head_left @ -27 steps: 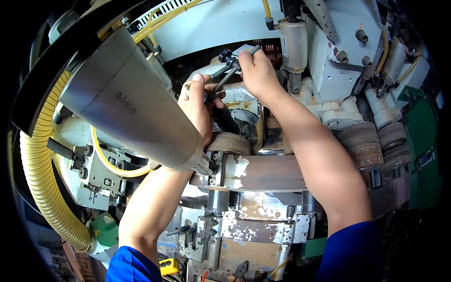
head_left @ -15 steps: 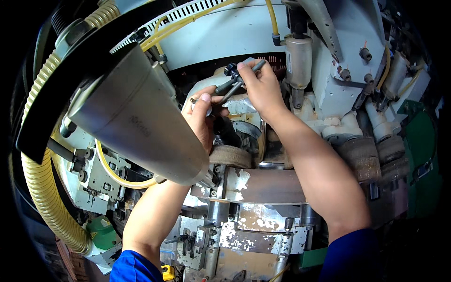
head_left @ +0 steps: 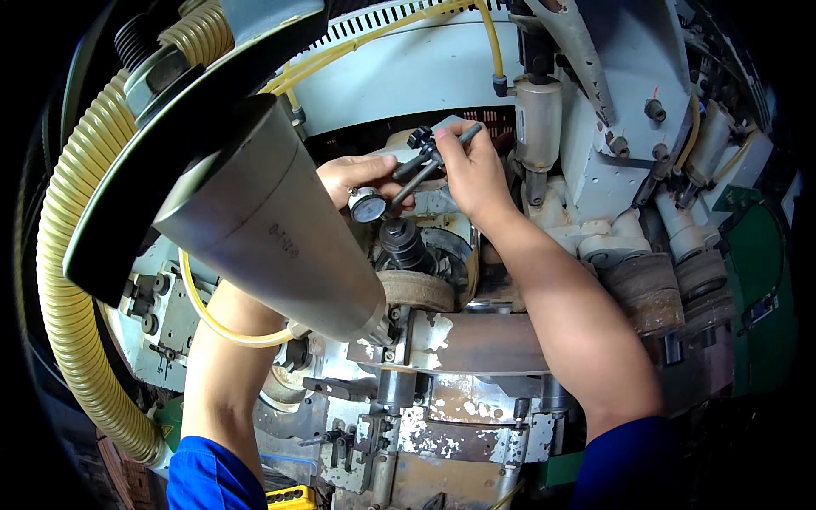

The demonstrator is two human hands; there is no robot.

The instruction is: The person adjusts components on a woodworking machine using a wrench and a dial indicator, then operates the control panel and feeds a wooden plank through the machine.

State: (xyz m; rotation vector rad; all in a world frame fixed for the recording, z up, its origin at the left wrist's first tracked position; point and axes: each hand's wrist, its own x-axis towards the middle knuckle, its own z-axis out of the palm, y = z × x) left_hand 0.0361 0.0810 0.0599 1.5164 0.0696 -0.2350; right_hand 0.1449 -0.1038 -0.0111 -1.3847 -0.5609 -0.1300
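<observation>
Above the machine's middle, my two hands hold a small dial indicator (head_left: 367, 206) on a jointed rod holder. My left hand (head_left: 350, 173) is closed on the holder beside the dial, its thumb along the top and fingertips showing past the rods. My right hand (head_left: 474, 174) pinches the upper part of a grey metal rod (head_left: 414, 187), which slants down to the left. Where the rods cross sits a clamp with a black knob (head_left: 420, 137). The round white dial face is turned toward me. Below it stands a dark threaded spindle end (head_left: 401, 238) over a worn brown wheel (head_left: 416, 290).
A large grey metal cylinder (head_left: 276, 225) partly covers my left forearm. Beyond it runs a ribbed yellow hose (head_left: 64, 263). A pneumatic cylinder (head_left: 537, 116) hangs right of my right hand. A curved, paint-chipped plate (head_left: 484, 342) lies between my forearms.
My left hand has shifted up and turned, bringing the dial face into view. The spindle end below is now uncovered. My right hand stays on the rod nearly in place.
</observation>
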